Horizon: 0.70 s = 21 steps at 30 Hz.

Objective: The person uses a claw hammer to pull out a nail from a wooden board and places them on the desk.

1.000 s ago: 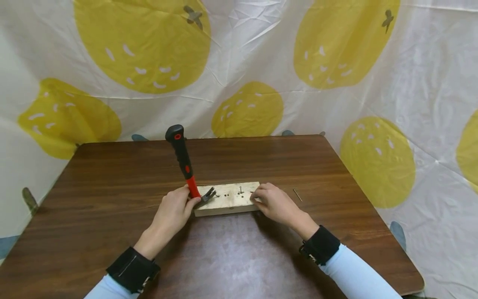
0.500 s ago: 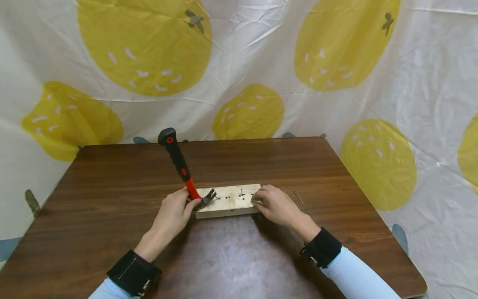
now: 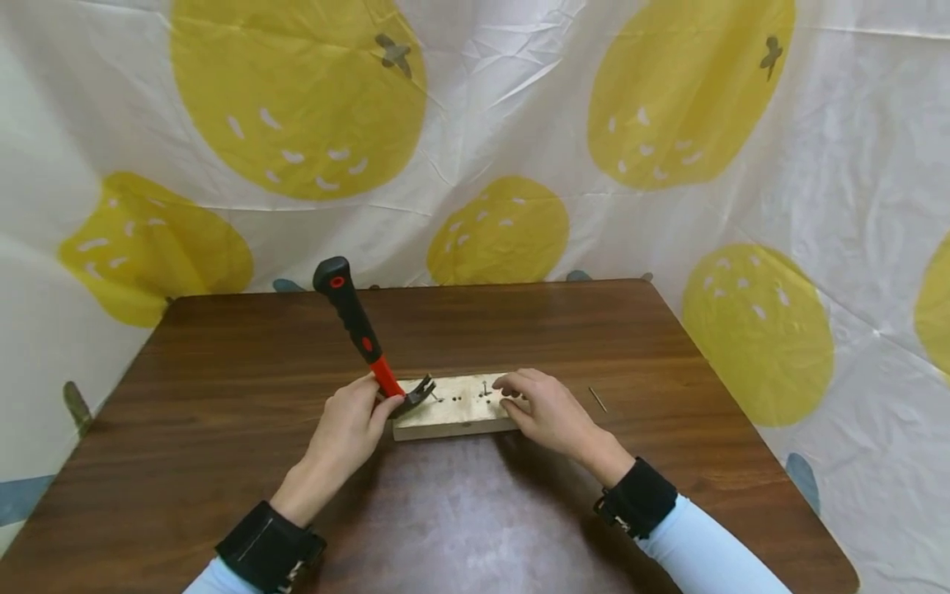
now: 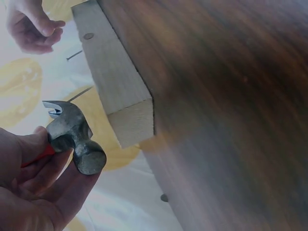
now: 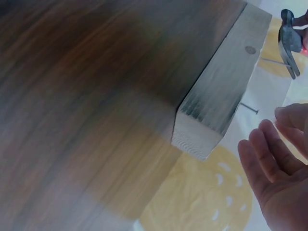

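My left hand point(image 3: 345, 429) grips a claw hammer point(image 3: 356, 322) low on the red neck, just behind the head, with its black handle leaning up and left. The steel head point(image 4: 72, 127) has its claw at a nail point(image 5: 273, 61) that stands in the left part of a wooden block point(image 3: 454, 429); whether they touch, I cannot tell. A second nail point(image 3: 486, 388) sticks up from the block's right part. Close to that nail, my right hand point(image 3: 552, 412) hovers over the block's right end, its fingers loosely bent and holding nothing. Small dark holes dot the block's top between the nails.
A loose nail point(image 3: 598, 400) lies on the brown wooden table point(image 3: 460, 511), right of the right hand. Behind the table hangs a white curtain point(image 3: 475, 99) printed with yellow lemons. A round mark point(image 5: 250, 50) shows on the block's near side.
My right hand has come off the block's right end, and its fingers have spread and shifted slightly left towards the right nail. The hammer handle first leaned further left, then stayed about there.
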Tool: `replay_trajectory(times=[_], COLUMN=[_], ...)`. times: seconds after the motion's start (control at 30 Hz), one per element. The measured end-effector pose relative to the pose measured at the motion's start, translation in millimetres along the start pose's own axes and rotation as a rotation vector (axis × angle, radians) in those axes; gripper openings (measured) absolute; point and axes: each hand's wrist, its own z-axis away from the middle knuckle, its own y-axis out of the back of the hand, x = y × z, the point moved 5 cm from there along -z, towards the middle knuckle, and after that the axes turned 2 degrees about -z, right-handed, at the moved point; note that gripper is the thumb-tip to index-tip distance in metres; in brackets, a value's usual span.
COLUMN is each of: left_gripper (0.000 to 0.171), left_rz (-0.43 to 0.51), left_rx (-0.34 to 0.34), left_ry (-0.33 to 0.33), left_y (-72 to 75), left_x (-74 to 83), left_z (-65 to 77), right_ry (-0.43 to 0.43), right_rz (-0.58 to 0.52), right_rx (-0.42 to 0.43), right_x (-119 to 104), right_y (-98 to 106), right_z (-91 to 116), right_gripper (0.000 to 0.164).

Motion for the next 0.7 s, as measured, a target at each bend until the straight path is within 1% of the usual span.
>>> replay_trajectory(times=[0.17,0.37,0.57,0.7], left_gripper=[0.011,0.011,0.013,0.014], left_rz=[0.001,0.009,0.019,0.035], left_rx=[0.01,0.007,0.003,-0.001], left_ry=[-0.021,-0.024,-0.032,-0.044], left_y=[1.9,5.2,6.1,5.3], left_x=[7.5,18.3,25.6,27.1], left_z=[-1.0,-1.6,-0.9,-0.4], right_ry=[0.034,0.058,0.079,0.124], right_rz=[-0.054,-0.116,-0.112,-0.122], right_rx=[0.04,0.051,0.059,0.063], right_x=[-6,-11,-20,-26], right_y=[1,-1,-4,-5], right_z=[-4,-9,-12,-14], right_gripper=[0.033,0.044,0.049,0.048])
